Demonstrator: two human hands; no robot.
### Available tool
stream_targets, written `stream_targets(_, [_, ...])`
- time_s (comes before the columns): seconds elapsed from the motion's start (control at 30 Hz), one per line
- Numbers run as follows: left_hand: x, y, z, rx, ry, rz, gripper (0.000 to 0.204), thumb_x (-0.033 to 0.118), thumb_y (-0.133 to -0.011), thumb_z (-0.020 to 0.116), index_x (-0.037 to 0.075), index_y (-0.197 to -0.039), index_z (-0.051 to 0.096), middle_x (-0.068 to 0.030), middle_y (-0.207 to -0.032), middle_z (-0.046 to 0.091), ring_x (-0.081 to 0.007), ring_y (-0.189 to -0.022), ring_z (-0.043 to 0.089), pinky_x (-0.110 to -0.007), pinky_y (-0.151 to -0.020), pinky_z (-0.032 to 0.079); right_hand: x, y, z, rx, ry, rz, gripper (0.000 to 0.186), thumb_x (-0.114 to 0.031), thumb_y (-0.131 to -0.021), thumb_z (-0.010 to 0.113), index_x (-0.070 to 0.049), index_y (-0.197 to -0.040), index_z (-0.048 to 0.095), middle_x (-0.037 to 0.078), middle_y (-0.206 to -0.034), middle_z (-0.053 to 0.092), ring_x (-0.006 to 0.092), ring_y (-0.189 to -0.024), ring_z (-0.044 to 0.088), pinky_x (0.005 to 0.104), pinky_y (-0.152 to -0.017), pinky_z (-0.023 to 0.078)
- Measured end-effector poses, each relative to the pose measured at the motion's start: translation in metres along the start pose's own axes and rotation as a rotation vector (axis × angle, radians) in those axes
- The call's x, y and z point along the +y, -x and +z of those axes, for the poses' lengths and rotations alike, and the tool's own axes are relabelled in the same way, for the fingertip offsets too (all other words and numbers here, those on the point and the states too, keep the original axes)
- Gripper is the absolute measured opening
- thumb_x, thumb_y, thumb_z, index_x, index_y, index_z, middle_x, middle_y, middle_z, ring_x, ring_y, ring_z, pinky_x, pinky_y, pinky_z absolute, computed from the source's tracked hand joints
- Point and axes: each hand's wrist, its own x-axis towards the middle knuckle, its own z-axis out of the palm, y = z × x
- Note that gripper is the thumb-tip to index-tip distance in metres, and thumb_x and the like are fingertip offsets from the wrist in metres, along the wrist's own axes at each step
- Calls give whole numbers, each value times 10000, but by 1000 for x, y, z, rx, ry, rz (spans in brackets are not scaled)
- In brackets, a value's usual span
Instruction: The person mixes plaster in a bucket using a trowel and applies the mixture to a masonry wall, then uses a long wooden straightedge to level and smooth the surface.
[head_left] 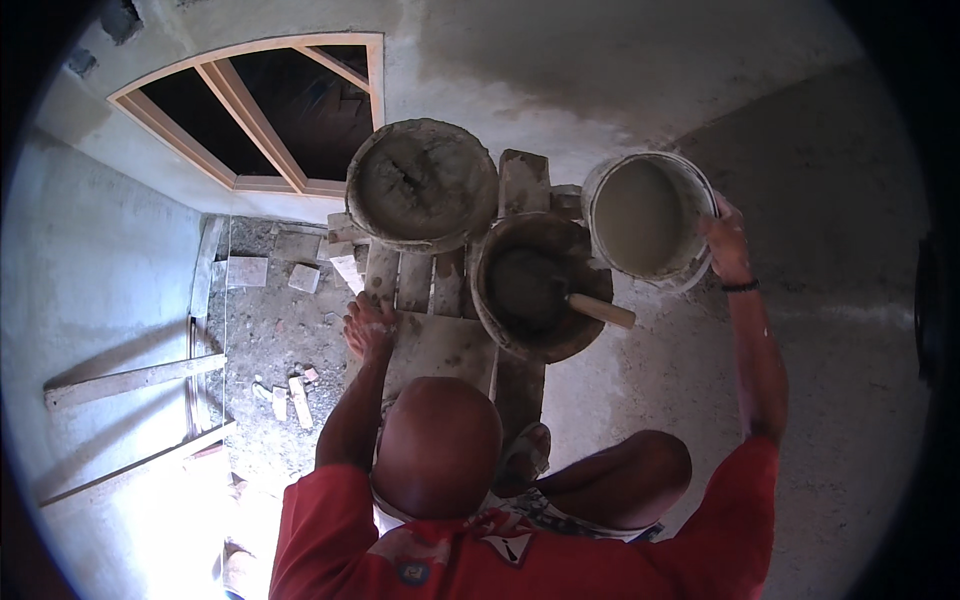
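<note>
Concrete floor [850, 300]; right hand [727, 240] grips bucket [650, 215] rim.

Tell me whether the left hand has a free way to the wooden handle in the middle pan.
Probably yes. The left hand rests on the plank platform beside the middle pan, and nothing lies between it and the wooden handle, though it must cross the pan.

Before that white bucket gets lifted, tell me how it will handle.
The white bucket looks nearly full of pale liquid, so probably heavy and apt to slosh. The right hand grips only its rim, so it may tilt. Its outside looks smeared, perhaps slippery.
</note>
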Motion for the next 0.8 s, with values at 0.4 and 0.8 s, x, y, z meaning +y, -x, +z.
stream_targets(0.4, [7,2,-13,-29,-8,-26,469,435,-821,598,82,-1126,559,-153,-1083,590,-355,-991,578,-456,-843,459,-5,3,2,5,46,-36,432,19,-741,492,55,-1160,591,40,-977,642,91,-855,545,241,-781,453])
stream_targets(0.8, [5,1,-11,-42,10,-13,439,436,-825,592,86,-1087,550,-143,-1068,575,-348,-993,566,-457,-832,451,15,-11,-3,36,37,-16,430,31,-745,471,40,-1156,600,29,-964,648,82,-833,553,226,-752,453])
